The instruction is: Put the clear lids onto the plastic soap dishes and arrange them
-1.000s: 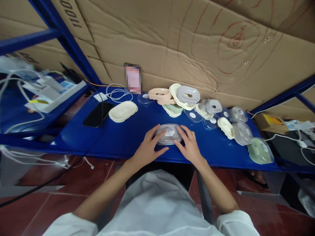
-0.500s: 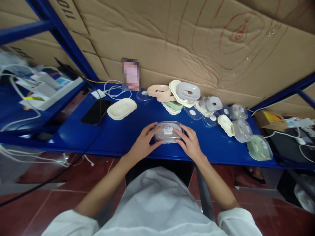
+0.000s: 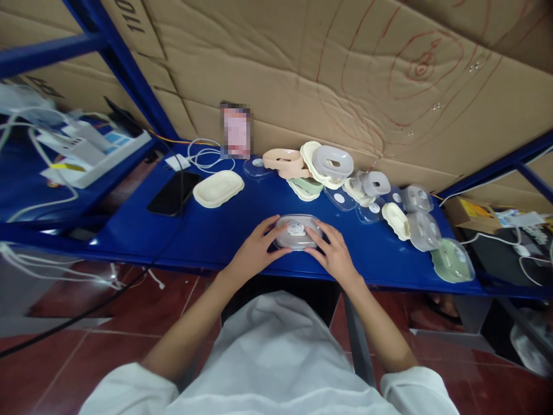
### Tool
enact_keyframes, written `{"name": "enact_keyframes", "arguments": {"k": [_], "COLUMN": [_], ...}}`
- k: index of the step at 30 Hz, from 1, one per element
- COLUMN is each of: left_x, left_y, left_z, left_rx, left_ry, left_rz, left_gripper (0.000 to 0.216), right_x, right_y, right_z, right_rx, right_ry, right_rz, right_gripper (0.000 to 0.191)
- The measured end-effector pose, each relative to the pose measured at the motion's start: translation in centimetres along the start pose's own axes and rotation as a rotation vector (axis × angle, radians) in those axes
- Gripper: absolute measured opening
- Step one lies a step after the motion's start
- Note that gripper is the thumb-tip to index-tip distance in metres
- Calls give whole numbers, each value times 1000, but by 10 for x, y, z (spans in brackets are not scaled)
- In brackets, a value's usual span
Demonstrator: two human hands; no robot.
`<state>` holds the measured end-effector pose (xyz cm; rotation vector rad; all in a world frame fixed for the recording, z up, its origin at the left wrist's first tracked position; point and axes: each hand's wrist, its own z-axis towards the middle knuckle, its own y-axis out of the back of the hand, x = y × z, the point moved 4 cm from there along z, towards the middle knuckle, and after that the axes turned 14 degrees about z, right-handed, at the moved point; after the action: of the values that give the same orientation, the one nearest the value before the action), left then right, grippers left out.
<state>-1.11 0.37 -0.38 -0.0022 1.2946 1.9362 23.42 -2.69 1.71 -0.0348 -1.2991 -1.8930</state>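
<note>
A grey soap-dish-like box with a clear lid (image 3: 298,223) and a round white label lies on the blue table near its front edge. My left hand (image 3: 259,245) grips its left end, fingertips along the rim and on the lid. On the opposite end, my right hand (image 3: 334,248) presses in the same way, its fingers curled over the edge. The box sits between both hands. Left of them is a cream oval tray (image 3: 218,188). A peach part (image 3: 285,161) and a grey slotted insert (image 3: 333,161) are piled behind.
Lidded grey boxes (image 3: 424,230) and a green one (image 3: 453,260) stand at the right. Loose clear lids (image 3: 339,199) lie mid-table. A black phone (image 3: 173,194) and white cable (image 3: 203,155) are at the left. Cardboard (image 3: 276,75) walls the back.
The view has shifted slightly, moving the background a little. Both hands keep hold of the lidded box, with only slight finger movement.
</note>
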Motion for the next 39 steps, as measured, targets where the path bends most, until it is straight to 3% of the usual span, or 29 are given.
{"name": "enact_keyframes", "arguments": {"k": [8,25,39], "left_x": [-3,-6,-6], "left_y": [0,4,4], "left_z": [-1,5,8], "left_rx": [-3,-8,5], "left_ry": [-13,-10,-16], "left_rz": [35,0,-19], "left_gripper": [55,53,57], "right_x": [0,-2,-3], "right_y": [0,-1,-3], "right_z": [-3,1,1], "right_rx": [15,-33,-27], "right_ry": [5,28,10], "right_rz": [15,51,70], "right_gripper": [67,61,70]}}
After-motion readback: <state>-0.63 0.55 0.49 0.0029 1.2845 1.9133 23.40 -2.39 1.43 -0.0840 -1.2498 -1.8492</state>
